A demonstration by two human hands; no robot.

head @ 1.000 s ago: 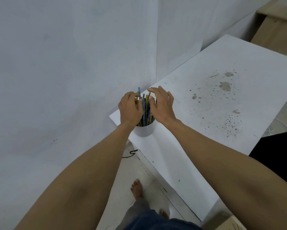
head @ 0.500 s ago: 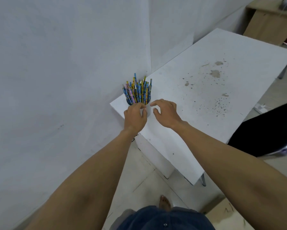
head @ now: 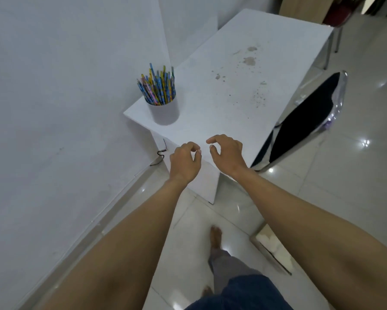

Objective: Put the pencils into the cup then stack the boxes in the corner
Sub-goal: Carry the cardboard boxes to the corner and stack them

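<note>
— What carries the things?
— A white rectangular table (head: 244,90), set against the white wall, its top marked with brownish stains and dark specks towards the far right.
— And what stands on it?
— A white cylindrical cup (head: 164,111) near the left front corner, upright, packed with colourful patterned pencils (head: 158,87) that fan out above its rim.

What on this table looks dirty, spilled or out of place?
Brownish stains and dark specks mark the white table beyond the cup. The pencils stand neatly inside it. Nothing else looks odd.
</note>
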